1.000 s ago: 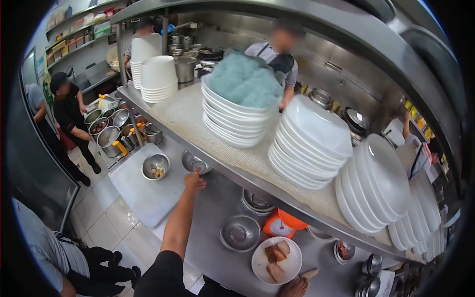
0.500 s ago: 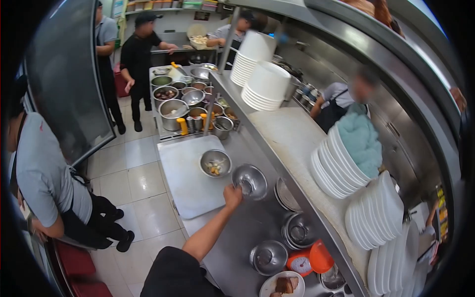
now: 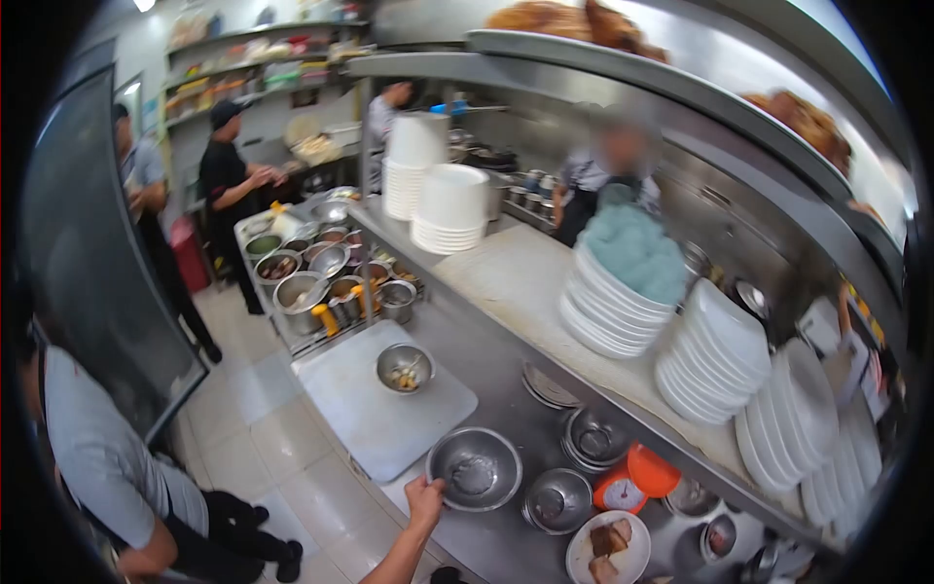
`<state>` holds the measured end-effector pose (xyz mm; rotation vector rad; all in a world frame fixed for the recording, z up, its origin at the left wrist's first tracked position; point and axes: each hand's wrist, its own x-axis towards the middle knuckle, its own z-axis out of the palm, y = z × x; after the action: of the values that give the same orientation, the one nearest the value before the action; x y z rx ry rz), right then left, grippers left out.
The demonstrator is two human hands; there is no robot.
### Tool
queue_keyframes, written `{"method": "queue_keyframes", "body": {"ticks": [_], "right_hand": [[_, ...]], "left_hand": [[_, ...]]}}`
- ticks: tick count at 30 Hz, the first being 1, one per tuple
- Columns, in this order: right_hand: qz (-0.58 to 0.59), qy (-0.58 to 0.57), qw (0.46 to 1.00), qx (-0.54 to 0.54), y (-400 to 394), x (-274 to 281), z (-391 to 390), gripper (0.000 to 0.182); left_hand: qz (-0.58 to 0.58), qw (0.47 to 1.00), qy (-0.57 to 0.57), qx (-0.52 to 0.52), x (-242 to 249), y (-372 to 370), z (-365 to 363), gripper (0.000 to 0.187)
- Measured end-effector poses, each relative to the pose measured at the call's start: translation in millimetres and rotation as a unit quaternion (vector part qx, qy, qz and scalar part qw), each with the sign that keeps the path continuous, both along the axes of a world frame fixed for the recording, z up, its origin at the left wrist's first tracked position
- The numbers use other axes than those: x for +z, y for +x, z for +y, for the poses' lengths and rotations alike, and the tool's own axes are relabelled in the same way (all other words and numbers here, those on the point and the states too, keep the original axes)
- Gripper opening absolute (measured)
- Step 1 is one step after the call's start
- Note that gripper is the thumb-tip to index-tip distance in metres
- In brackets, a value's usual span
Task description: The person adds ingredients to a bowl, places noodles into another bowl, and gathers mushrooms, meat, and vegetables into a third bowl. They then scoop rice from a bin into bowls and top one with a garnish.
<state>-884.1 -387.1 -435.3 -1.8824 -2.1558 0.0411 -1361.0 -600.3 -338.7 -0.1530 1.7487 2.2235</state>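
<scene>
My left hand (image 3: 424, 502) comes up from the bottom edge, its fingers closed on the left rim of a metal bowl (image 3: 475, 469). The bowl's inside faces me and looks bare and shiny. Just beyond it lies a white cutting board (image 3: 370, 428), on which stands a smaller metal bowl (image 3: 405, 369) with pale and yellowish chunks of food. To the right of the held bowl, other metal bowls (image 3: 557, 501) rest on the steel counter. My right hand is out of view.
A steel shelf (image 3: 506, 255) with stacked white dishes (image 3: 623, 292) overhangs the counter. An orange scale (image 3: 621, 490) and a plate (image 3: 586, 547) of meat sit at right. Pots (image 3: 297, 292) crowd the far end. A person in grey (image 3: 107, 428) stands at left; others work beyond.
The held metal bowl has come nearer to me, down and away from the shelf, with my left hand still on its rim. My view has turned, and a person in black now has both hands together.
</scene>
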Motion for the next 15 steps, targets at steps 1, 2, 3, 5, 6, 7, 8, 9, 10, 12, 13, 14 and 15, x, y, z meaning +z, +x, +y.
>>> {"method": "queue_keyframes", "body": {"ticks": [1,2,3,5,6,7,8,9,10,12,13,14,15], "right_hand": [[-0.019,-0.013,1.000,-0.003,-2,-4,0,0.044],[-0.040,-0.026,0.999,-0.002,-2,-7,-3,0.044],[-0.031,-0.031,0.999,-0.017,-11,3,-11,0.044],[0.029,-0.059,0.994,-0.086,-34,32,-20,0.045],[0.028,-0.046,0.996,-0.076,-35,34,-22,0.045],[0.031,-0.050,0.995,-0.082,-37,40,-24,0.045],[0.033,-0.057,0.996,-0.064,-38,47,-26,0.044],[0.033,-0.064,0.996,-0.044,-39,55,-27,0.043],[0.012,0.013,0.999,-0.033,-43,61,-29,0.035],[0.060,-0.026,0.997,-0.037,-40,41,-11,0.030],[0.065,0.063,0.996,-0.025,-37,27,-9,0.028],[0.097,0.048,0.993,-0.038,-34,24,-3,0.027],[0.130,0.094,0.987,-0.019,-31,26,-2,0.028]], "left_hand": [[-0.007,1.000,0.012,0.009,-2,3,-3,0.007],[0.003,1.000,0.007,-0.009,-5,5,-8,0.007],[-0.002,1.000,0.005,0.001,-8,9,-12,0.007],[-0.003,1.000,0.001,0.003,-6,14,-17,0.007],[-0.003,1.000,0.008,-0.001,-3,16,-18,0.008],[-0.006,1.000,0.012,-0.003,-1,19,-20,0.008],[0.005,1.000,0.007,-0.007,1,22,-21,0.007],[0.005,1.000,0.002,-0.010,7,27,-19,0.007],[0.043,0.999,-0.002,-0.010,13,30,-14,0.006],[0.064,0.995,-0.065,-0.042,35,39,-11,0.005],[0.088,0.991,-0.080,-0.055,39,40,-6,0.006],[0.105,0.987,-0.098,-0.068,37,44,0,0.007],[0.120,0.982,-0.108,-0.095,38,48,5,0.010]]}}
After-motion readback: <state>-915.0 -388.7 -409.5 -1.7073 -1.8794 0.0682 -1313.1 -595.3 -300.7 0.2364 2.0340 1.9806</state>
